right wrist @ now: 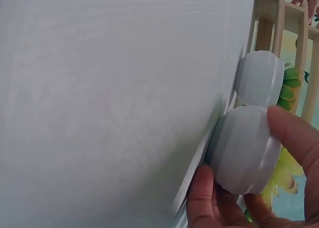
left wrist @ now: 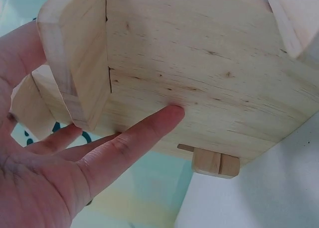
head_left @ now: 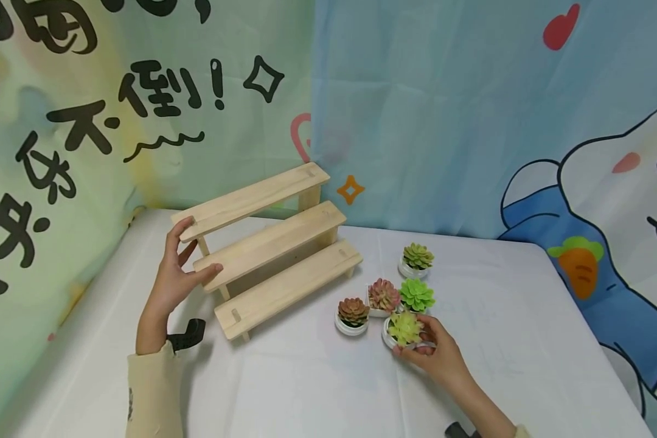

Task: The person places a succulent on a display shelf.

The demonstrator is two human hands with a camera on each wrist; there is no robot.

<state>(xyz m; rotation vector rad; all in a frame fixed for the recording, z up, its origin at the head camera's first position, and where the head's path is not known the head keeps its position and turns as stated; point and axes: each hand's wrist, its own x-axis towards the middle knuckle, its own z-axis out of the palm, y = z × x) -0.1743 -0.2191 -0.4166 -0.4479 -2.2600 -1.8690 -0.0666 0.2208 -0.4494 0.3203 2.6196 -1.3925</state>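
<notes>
A three-tier wooden stand point(head_left: 274, 240) sits at an angle on the table. My left hand point(head_left: 177, 274) holds its left end, fingers at the top tier and thumb on the middle tier. Close up in the left wrist view, the fingers of this hand point(left wrist: 75, 173) reach around the pale wood point(left wrist: 209, 73). My right hand point(head_left: 435, 353) grips a yellow-green potted succulent point(head_left: 405, 328) by its white pot point(right wrist: 244, 151), thumb on one side and fingers on the other. Next to it are a bright green succulent point(head_left: 416, 295), a pink one point(head_left: 384, 295) and a reddish-brown one point(head_left: 353, 311).
A darker green succulent point(head_left: 418, 256) stands behind the others. White cloth point(head_left: 306, 377) covers the table. A printed backdrop point(head_left: 416, 109) hangs directly behind the table and along its left side, close to the stand.
</notes>
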